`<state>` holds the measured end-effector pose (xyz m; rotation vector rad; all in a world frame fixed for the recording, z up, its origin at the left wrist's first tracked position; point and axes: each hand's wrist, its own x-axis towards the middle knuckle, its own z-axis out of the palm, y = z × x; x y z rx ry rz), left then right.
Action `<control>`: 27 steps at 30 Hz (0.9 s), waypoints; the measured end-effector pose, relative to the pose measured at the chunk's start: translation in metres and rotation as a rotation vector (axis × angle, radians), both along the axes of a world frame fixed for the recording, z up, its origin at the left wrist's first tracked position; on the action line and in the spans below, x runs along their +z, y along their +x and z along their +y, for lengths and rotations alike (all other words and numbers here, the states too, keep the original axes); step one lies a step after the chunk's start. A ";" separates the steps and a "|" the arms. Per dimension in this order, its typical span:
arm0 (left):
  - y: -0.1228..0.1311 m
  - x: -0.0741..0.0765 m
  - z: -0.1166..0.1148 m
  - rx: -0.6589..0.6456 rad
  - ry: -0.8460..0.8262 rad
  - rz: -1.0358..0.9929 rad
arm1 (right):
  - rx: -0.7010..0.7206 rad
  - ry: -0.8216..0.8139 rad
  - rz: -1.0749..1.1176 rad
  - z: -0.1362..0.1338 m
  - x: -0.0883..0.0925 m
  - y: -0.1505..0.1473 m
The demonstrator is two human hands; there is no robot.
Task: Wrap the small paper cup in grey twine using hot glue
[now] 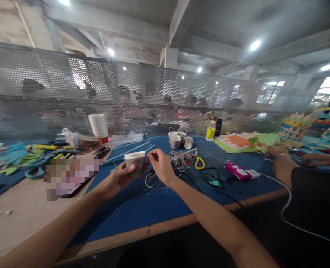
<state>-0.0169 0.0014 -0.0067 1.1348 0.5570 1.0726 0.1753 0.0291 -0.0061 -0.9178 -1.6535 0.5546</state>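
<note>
My left hand [117, 180] is wrapped round a small white paper cup [135, 162], held upright above the blue table mat [154, 201]. My right hand [161, 163] is pinched at the cup's right side on a thin white cord [149, 178] that loops down below the cup. Just beyond my right hand lies a tangle of cord [181, 158] and yellow-handled scissors [200, 162].
A stack of white cups [98, 128] stands at the back left, several small cups [178, 140] at the back middle, and a yellow bottle [210, 130] further right. A pink box [236, 170] with cables lies to the right. Another person's arms [282, 160] rest at the right among coloured paper. A perforated metal screen [126, 93] runs behind.
</note>
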 end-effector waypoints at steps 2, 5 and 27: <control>-0.001 -0.002 0.001 -0.009 -0.001 -0.002 | 0.001 -0.004 -0.006 -0.001 0.000 0.000; -0.002 -0.002 0.001 -0.011 -0.004 -0.005 | 0.005 -0.017 -0.014 -0.001 0.001 0.001; -0.005 -0.001 0.005 -0.018 -0.001 0.041 | 0.069 -0.127 -0.005 0.003 0.003 0.002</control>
